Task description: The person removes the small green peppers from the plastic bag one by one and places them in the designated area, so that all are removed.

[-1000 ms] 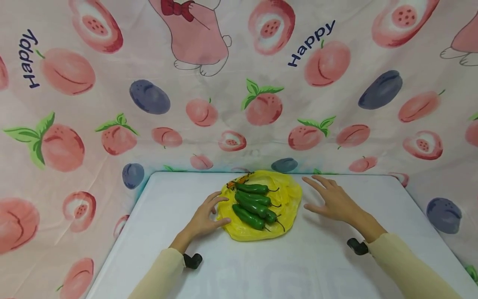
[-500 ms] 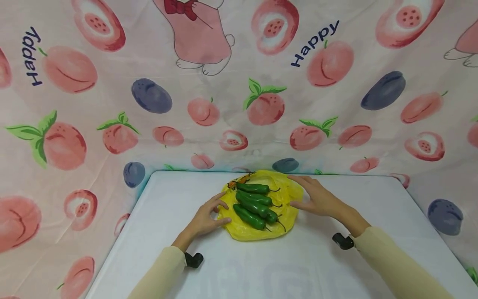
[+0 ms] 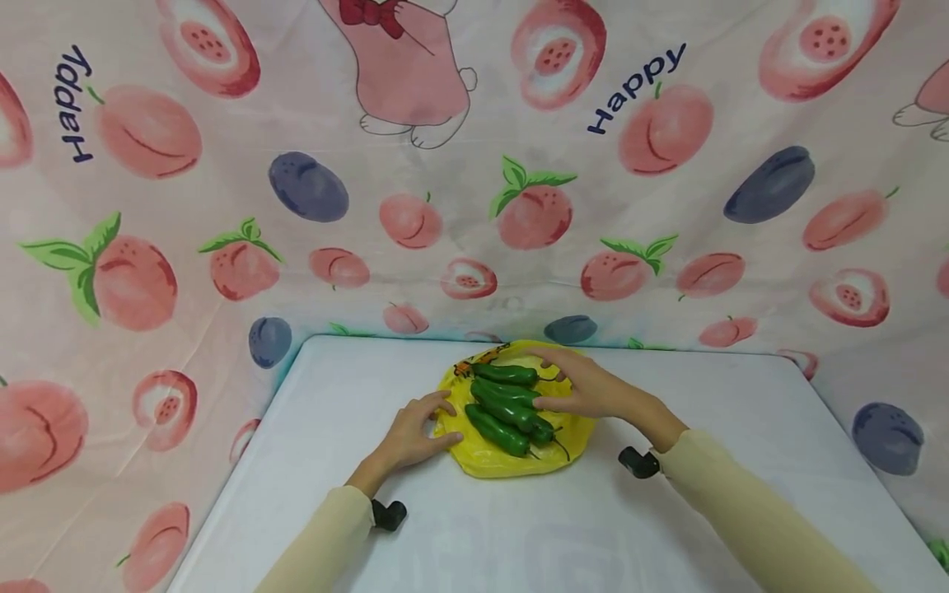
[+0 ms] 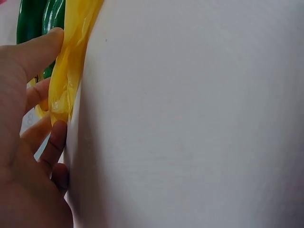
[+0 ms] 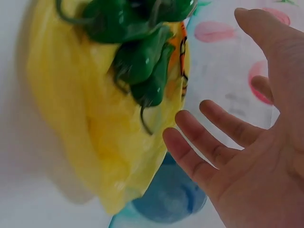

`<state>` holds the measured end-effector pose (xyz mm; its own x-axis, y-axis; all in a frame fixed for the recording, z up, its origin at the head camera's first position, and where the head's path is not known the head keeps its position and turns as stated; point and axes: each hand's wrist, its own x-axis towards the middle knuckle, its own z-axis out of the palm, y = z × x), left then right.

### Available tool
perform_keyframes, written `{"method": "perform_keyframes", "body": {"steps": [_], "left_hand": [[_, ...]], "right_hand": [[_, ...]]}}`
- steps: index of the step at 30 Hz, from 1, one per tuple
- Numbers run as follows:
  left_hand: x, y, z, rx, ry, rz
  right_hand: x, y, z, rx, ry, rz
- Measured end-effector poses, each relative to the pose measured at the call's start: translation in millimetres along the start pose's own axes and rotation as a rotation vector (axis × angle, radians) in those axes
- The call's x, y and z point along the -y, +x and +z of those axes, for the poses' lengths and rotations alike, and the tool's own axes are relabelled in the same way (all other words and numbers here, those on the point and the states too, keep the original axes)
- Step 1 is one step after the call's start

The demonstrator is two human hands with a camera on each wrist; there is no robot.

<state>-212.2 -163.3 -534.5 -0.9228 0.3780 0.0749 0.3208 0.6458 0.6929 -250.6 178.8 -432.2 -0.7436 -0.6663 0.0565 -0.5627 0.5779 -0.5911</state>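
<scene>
Several green chili peppers (image 3: 498, 430) lie side by side on a yellow plastic bag (image 3: 489, 466), which is spread near the back of the table. My left hand (image 3: 415, 432) is at the bag's left edge, fingers loosely bent. In the left wrist view, its fingertips are against or very near the bag's edge (image 4: 76, 47); a grip is not visible. My right hand (image 3: 593, 389) reaches over the bag's right side, close to the pepper stems. The right wrist view shows its fingers (image 5: 190, 156) spread and holding nothing, apart from the peppers (image 5: 137, 61).
Beneath the bag is a white table (image 3: 460, 543). A pink fruit-print cloth (image 3: 415, 173) rises behind it and along its sides. A small black camera is worn on the left wrist (image 3: 390, 515) and another on the right wrist (image 3: 639, 463).
My right hand has moved left, from beside the bag to over its right part near the peppers. My left hand stays almost still; bag and peppers keep their arrangement.
</scene>
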Motion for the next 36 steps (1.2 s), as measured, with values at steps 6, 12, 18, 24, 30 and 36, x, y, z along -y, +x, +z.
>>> {"method": "perform_keyframes", "body": {"steps": [6, 12, 18, 24, 30, 36], "left_hand": [[3.8, 1.4, 4.6, -0.02, 0.02, 0.005], [5.6, 1.7, 6.6, -0.026, 0.033, 0.025], [6.0, 1.1, 8.2, -0.04, 0.037, 0.033], [4.4, 0.0, 8.1, -0.035, 0.043, 0.021], [2.7, 0.0, 7.5, -0.036, 0.039, 0.017], [4.5, 0.3, 8.4, -0.044, 0.05, 0.036]], "right_hand": [[12.2, 19.2, 7.5, 0.07, 0.043, -0.035], [18.9, 34.3, 14.9, 0.149, 0.048, -0.061], [24.1, 46.8, 21.5, 0.257, 0.051, -0.022], [29.1, 56.0, 26.8, 0.333, -0.01, 0.044], [34.3, 60.4, 28.9, 0.385, -0.067, 0.076], [41.8, 61.5, 27.6, 0.422, -0.091, 0.079]]}}
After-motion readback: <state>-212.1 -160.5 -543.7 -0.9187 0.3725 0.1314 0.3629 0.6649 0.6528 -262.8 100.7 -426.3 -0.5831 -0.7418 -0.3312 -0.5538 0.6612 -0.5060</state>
